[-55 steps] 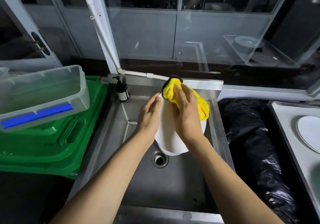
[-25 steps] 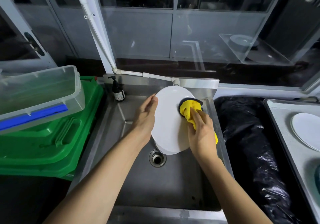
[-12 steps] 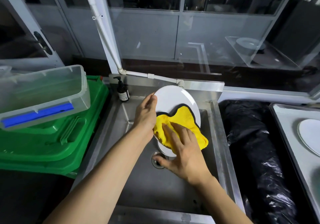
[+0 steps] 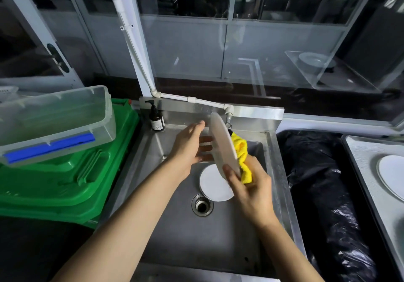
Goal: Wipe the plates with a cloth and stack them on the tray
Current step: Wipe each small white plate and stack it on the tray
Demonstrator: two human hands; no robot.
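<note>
Change: the plate (image 4: 223, 144) has been turned from face-on to nearly edge-on, and the cloth (image 4: 241, 152) has been shifted from its front face to its right side.
Plate: white and round, held upright over the sink (image 4: 196, 238), just in front of the tap (image 4: 228, 115).
Cloth: yellow with a dark edge, bunched against the right face of the plate.
Right hand (image 4: 251, 190): the lower rim of the plate is pinched, with the thumb laid on the left face; the cloth is gripped against the other face.
Left hand (image 4: 188, 148): the fingers are held straight and spread, pointed at the left face of the plate; nothing is gripped. Contact with the plate cannot be confirmed.
Second plate (image 4: 213, 185): laid flat on the sink floor, just beside the drain (image 4: 202, 205), and partly covered by the held plate and the right hand.
Third plate (image 4: 393, 175): laid on the tray (image 4: 358, 157) at the right and cut off by the frame edge.
Hidden: the right fingers are concealed behind the plate and cloth; the right face of the plate is not shown.
</note>
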